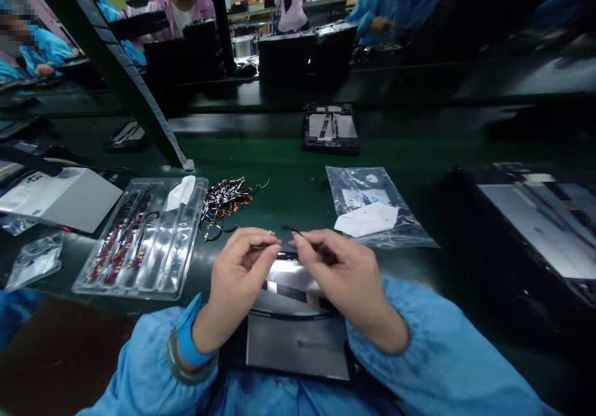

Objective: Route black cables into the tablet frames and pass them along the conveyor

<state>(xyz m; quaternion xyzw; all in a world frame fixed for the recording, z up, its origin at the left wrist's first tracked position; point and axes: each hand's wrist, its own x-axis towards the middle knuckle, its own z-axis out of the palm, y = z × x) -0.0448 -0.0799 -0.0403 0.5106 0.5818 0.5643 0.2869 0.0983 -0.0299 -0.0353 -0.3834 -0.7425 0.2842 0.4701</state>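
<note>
Close to the body lies an opened flat electronic device (298,346) with a silver panel, part of it hidden by my hands and sleeves. Above its far edge, my left hand (243,268) is closed in a pinch; whatever is between thumb and forefinger is too small to make out. Facing it, my right hand (348,274) pinches a thin black cable (292,230), whose end sticks out past the fingertips. A heap of small cables with gold-coloured ends (228,197) lies just beyond my left hand.
A clear plastic tray (174,270) with rows of small parts stands left. Beyond my right hand lies a plastic bag (410,233) with white paper. Another opened device (331,129) sits farther back; large panels (540,223) lie right. A slanted post (135,81) rises at left. People work opposite.
</note>
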